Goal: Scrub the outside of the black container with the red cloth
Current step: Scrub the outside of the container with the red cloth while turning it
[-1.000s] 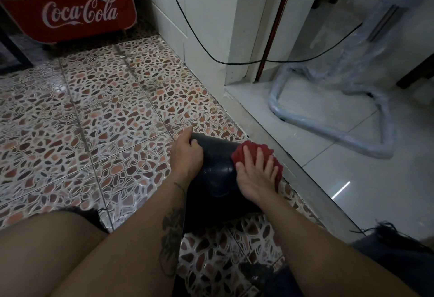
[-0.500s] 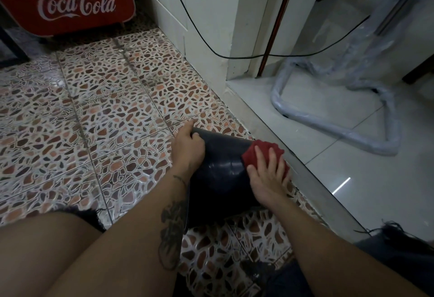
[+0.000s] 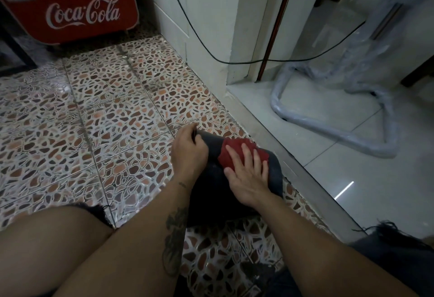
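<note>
The black container lies on its side on the patterned floor tiles between my knees. My left hand grips its far left edge, fingers curled over the rim. My right hand lies flat with spread fingers on the red cloth, pressing it against the upper outer wall of the container. Part of the cloth shows beyond my fingertips; the rest is under my palm.
A red Coca-Cola cooler stands at the far left. A white wall corner with a hanging black cable rises ahead. A metal threshold runs just right of the container. A plastic-wrapped tube frame rests on white tiles.
My right hand and the red cloth have slid left and upward across the container, from its right edge toward the top middle. My left hand keeps its hold on the rim.
</note>
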